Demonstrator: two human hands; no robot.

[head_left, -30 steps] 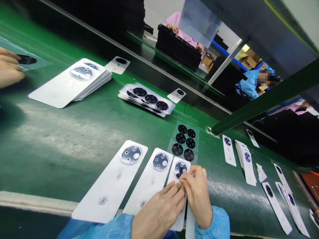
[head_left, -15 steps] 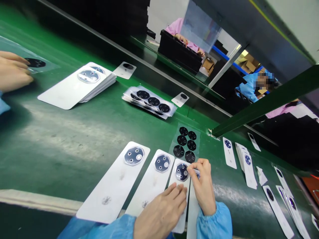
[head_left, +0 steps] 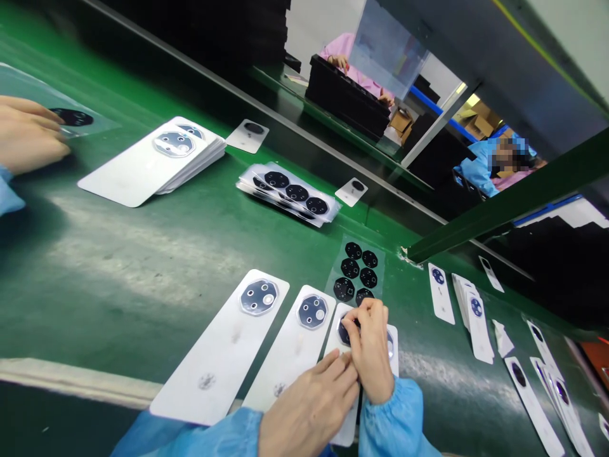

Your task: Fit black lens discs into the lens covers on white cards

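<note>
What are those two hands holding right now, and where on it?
Nothing is lifted. The left hand presses flat on the third white card lying on the belt, while the right hand fingertips press its dark octagonal lens piece at the card's top.

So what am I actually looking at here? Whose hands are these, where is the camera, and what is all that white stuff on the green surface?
No machine here: a person in blue sleeves works with bare hands, and the camera sits on their head, looking down. The green surface looks like a work belt.

In front of them lie white back covers side by side, each with an eight-sided lens piece near its top. The left hand rests flat on the third white cover, pinning it. The right hand presses its fingertips on that cover's lens piece; whether it pinches anything is hidden.

Just beyond is a clear sheet of black octagon stickers. Farther off are a stack of white covers and a pile of sticker sheets. More covers lie to the right.

The hand at the far left belongs to a co-worker.
</note>
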